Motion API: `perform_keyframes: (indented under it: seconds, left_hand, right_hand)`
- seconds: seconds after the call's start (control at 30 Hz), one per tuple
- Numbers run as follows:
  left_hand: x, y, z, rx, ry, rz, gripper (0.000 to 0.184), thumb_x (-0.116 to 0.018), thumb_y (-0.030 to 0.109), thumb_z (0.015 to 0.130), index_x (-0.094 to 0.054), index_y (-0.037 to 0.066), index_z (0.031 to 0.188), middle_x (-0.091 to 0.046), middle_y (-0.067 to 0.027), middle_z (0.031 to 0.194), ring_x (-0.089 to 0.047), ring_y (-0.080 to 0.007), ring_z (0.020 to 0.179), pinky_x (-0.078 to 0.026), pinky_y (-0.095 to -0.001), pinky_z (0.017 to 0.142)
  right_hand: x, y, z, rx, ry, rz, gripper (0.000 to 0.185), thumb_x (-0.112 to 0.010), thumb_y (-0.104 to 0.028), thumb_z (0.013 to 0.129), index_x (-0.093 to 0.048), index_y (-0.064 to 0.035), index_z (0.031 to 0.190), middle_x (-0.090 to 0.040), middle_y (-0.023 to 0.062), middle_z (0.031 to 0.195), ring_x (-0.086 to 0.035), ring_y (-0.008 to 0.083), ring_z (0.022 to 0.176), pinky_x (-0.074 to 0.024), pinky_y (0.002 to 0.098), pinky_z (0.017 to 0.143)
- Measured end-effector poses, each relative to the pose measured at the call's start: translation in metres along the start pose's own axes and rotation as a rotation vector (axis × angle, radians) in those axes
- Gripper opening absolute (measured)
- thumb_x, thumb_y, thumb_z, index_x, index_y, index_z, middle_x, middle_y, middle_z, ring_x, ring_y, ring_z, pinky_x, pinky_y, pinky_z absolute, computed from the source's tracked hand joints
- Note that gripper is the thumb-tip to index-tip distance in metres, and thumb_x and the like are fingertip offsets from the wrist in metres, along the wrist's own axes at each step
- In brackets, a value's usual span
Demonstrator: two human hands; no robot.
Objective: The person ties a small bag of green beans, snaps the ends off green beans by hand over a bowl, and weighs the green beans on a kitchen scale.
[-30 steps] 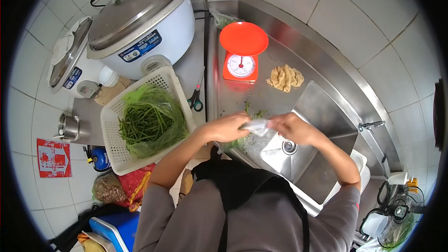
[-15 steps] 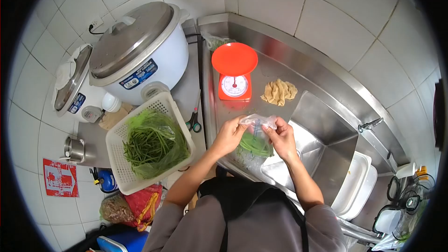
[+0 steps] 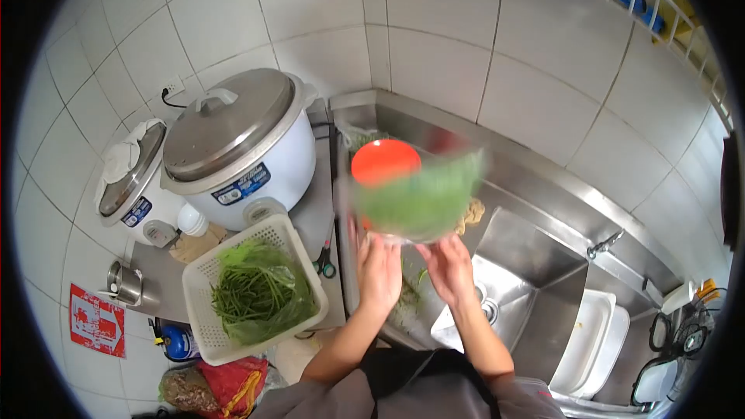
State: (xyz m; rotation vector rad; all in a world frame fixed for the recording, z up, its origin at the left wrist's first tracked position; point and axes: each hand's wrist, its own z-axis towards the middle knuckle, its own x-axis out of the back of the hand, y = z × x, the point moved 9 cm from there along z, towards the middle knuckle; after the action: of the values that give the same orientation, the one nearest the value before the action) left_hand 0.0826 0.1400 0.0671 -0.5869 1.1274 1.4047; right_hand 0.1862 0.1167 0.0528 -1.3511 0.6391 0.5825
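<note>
"Plastic bag of greens (image 3: 419,200): where?"
"Just beyond left grip (image 3: 380,273) and right grip (image 3: 451,269), blurred; both are pinched closed on its near edge."
"And the orange scale dish (image 3: 385,158)?"
"Farther beyond them, partly hidden."

Single head-worn view, facing forward and down, dark-rimmed; apron (image 3: 431,379) nearest at bottom, sink (image 3: 528,287) right of centre, tiled wall (image 3: 438,70) beyond.

A rice cooker (image 3: 287,151) and steel sink (image 3: 535,326) show a kitchen.
</note>
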Motion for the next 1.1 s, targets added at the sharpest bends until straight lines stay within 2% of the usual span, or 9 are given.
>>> perform_keyframes:
  seconds: [0.07, 0.1, 0.23, 0.37, 0.47, 0.63, 0.8, 0.93, 1.1]
  left_hand:
    - [0.032, -0.027, -0.012, 0.335, -0.097, -0.489, 0.020, -0.044, 0.022, 0.093, -0.049, 0.004, 0.099, -0.051, -0.0040, 0.093, -0.050, -0.0159, 0.093, -0.040, -0.0306, 0.086]
    - [0.016, -0.004, -0.003, 0.089, 0.361, 0.207, 0.020, -0.044, 0.024, 0.093, -0.049, 0.005, 0.094, -0.049, -0.0015, 0.083, -0.050, -0.0141, 0.084, -0.042, -0.0295, 0.080]
    - [0.020, -0.005, -0.009, 0.276, 0.141, 0.646, 0.020, -0.038, 0.019, 0.095, -0.051, 0.004, 0.093, -0.053, -0.0029, 0.083, -0.055, -0.0127, 0.074, -0.042, -0.0251, 0.069]
    - [0.009, 0.005, 0.002, 0.220, 0.183, 0.877, 0.020, -0.040, 0.019, 0.095, -0.051, 0.002, 0.096, -0.059, -0.0063, 0.077, -0.057, -0.0114, 0.076, -0.042, -0.0242, 0.070]
    - [0.018, 0.002, 0.003, 0.180, 0.195, 0.885, 0.012, -0.046, 0.013, 0.092, -0.050, 0.002, 0.090, -0.058, -0.0066, 0.071, -0.057, -0.0116, 0.067, -0.044, -0.0239, 0.065]
    - [0.078, -0.024, -0.027, 0.429, 0.313, 0.880, 0.012, -0.057, 0.006, 0.085, -0.047, 0.002, 0.078, -0.057, -0.0068, 0.067, -0.055, -0.0111, 0.055, -0.044, -0.0227, 0.052]
    - [0.097, -0.038, -0.057, 0.612, 0.296, 0.918, 0.014, -0.060, 0.008, 0.083, -0.054, 0.000, 0.075, -0.058, -0.0051, 0.068, -0.055, -0.0108, 0.057, -0.045, -0.0231, 0.054]
    - [0.091, -0.039, -0.064, 0.721, 0.189, 0.984, 0.012, -0.058, 0.009, 0.085, -0.059, -0.003, 0.086, -0.061, -0.0055, 0.076, -0.057, -0.0100, 0.069, -0.046, -0.0221, 0.065]
    - [0.077, -0.043, -0.067, 0.747, 0.121, 0.995, 0.016, -0.062, 0.008, 0.082, -0.061, -0.003, 0.094, -0.064, -0.0054, 0.085, -0.057, -0.0093, 0.081, -0.045, -0.0222, 0.072]
  right_hand:
    - [0.024, 0.025, 0.021, -0.174, -0.032, 0.023, 0.017, -0.050, -0.019, 0.090, -0.053, -0.0025, 0.092, -0.054, 0.0023, 0.088, -0.051, 0.0115, 0.087, -0.0421, 0.0239, 0.077]
    - [0.008, 0.028, 0.027, -0.169, -0.156, 0.164, 0.017, -0.048, -0.019, 0.091, -0.052, -0.0027, 0.091, -0.054, 0.0014, 0.086, -0.051, 0.0106, 0.082, -0.0414, 0.0228, 0.074]
    - [0.004, 0.012, 0.018, -0.158, -0.284, -0.161, 0.013, -0.050, -0.016, 0.089, -0.053, -0.0032, 0.089, -0.054, 0.0027, 0.085, -0.050, 0.0120, 0.085, -0.0386, 0.0250, 0.077]
    - [0.016, -0.005, 0.018, -0.004, -0.091, -0.400, 0.016, -0.056, -0.011, 0.086, -0.059, 0.0015, 0.095, -0.058, 0.0024, 0.087, -0.051, 0.0077, 0.080, -0.0411, 0.0224, 0.073]
    - [0.008, -0.020, 0.009, 0.147, -0.124, -0.777, 0.019, -0.058, -0.009, 0.085, -0.059, 0.0041, 0.100, -0.058, 0.0017, 0.085, -0.052, 0.0085, 0.079, -0.0416, 0.0223, 0.074]
    - [0.024, 0.020, -0.013, -0.092, -0.193, -0.640, 0.040, -0.060, -0.003, 0.083, -0.048, 0.0065, 0.120, -0.061, 0.0028, 0.084, -0.055, 0.0073, 0.078, -0.0435, 0.0220, 0.076]
    - [0.057, 0.049, -0.024, -0.227, -0.208, -0.614, 0.027, -0.061, -0.004, 0.082, -0.057, 0.0050, 0.107, -0.064, 0.0041, 0.081, -0.057, 0.0073, 0.077, -0.0458, 0.0231, 0.074]
    - [0.075, 0.058, -0.026, -0.275, -0.166, -0.652, 0.018, -0.064, -0.004, 0.079, -0.061, 0.0041, 0.095, -0.064, 0.0049, 0.078, -0.058, 0.0077, 0.073, -0.0469, 0.0229, 0.069]
    - [0.090, 0.060, -0.016, -0.309, -0.070, -0.576, 0.013, -0.068, -0.002, 0.073, -0.056, -0.0031, 0.069, -0.059, 0.0030, 0.065, -0.052, 0.0068, 0.056, -0.0417, 0.0201, 0.052]
